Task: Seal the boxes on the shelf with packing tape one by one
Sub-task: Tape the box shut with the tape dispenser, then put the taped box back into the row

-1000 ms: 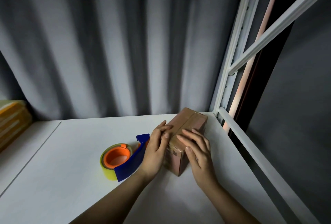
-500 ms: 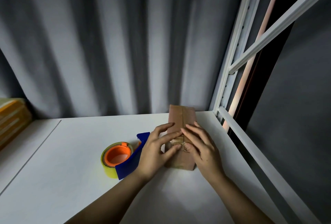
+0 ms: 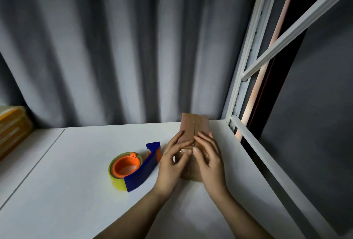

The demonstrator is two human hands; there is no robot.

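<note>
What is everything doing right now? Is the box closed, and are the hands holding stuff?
cardboard box: flaps closed, lying flat on the shelf, clear tape at its near end.
left hand: fingers pressing on the box's near end.
right hand: fingers pressing flat on the box top.
tape dispenser: lying on the shelf, left of the box, untouched.

tape dispenser [image 3: 131, 170] just left of box [image 3: 193, 126], shelf frame [image 3: 246, 78] close right, curtain [image 3: 114, 47] behind

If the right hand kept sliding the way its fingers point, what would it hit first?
The right hand already lies on the cardboard box; going on, it would probably meet the left hand's fingertips, though depth is unclear.
</note>
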